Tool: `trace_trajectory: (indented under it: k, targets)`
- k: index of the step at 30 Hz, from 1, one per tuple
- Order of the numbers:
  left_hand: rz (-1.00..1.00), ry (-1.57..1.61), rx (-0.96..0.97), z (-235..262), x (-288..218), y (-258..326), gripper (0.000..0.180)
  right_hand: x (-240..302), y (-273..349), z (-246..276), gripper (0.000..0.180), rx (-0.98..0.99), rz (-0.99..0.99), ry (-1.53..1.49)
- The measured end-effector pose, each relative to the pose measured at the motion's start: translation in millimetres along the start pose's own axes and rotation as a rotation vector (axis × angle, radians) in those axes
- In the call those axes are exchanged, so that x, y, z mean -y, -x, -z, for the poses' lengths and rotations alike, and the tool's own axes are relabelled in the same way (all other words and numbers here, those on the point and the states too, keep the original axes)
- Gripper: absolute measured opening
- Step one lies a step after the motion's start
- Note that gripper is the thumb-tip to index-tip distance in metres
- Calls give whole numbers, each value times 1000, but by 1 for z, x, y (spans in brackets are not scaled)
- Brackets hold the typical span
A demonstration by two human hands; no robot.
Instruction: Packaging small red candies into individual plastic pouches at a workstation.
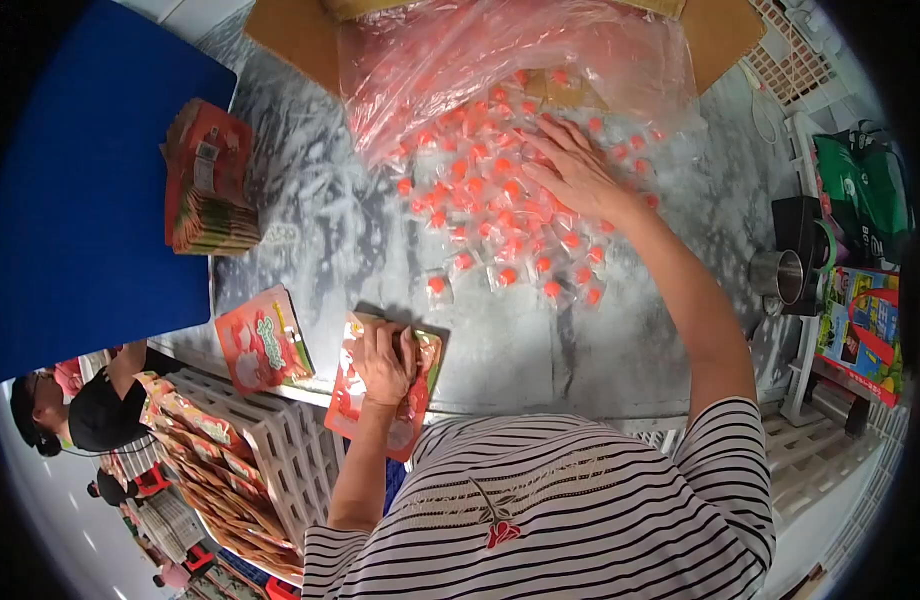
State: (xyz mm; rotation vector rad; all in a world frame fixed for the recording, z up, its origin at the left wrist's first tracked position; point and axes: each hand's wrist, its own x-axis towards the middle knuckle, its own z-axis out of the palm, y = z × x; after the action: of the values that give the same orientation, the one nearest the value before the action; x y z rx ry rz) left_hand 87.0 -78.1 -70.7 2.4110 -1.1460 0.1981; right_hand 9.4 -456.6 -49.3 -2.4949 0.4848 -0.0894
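My left hand [384, 362] is at the table's near edge, its fingers curled on a flat red pouch [410, 408] that overhangs the edge a little. Farther off, my right hand [572, 170] lies open with fingers stretched over a spread of small red candies [505, 215] in clear wrappers. Some wrapped candies touch its fingers, and its palm side is hidden. Left of my left hand, a thin stack of similar red pouches [265, 345] rests on the table.
Behind the candies stands an open cardboard box [295, 40] lined with clear plastic film [410, 90]. A thick pouch stack [210, 180] sits beside a blue panel [100, 190]. At right are a metal cup [777, 275] and bags. A white crate [290, 440] of pouches and people are lower left.
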Motion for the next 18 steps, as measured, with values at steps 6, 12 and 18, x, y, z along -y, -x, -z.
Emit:
trace_trajectory:
  k: [6, 12, 18]
  targets:
    - [-7, -14, -5, 1, 1, 3, 11, 12, 45, -5, 60, -26, -46, 96]
    - [-39, -13, -48, -3, 1, 4, 11, 33, 96, -41, 73, -102, 3, 251]
    - [-45, -16, -47, -4, 4, 6, 11, 46, 114, -63, 72, -272, -45, 278]
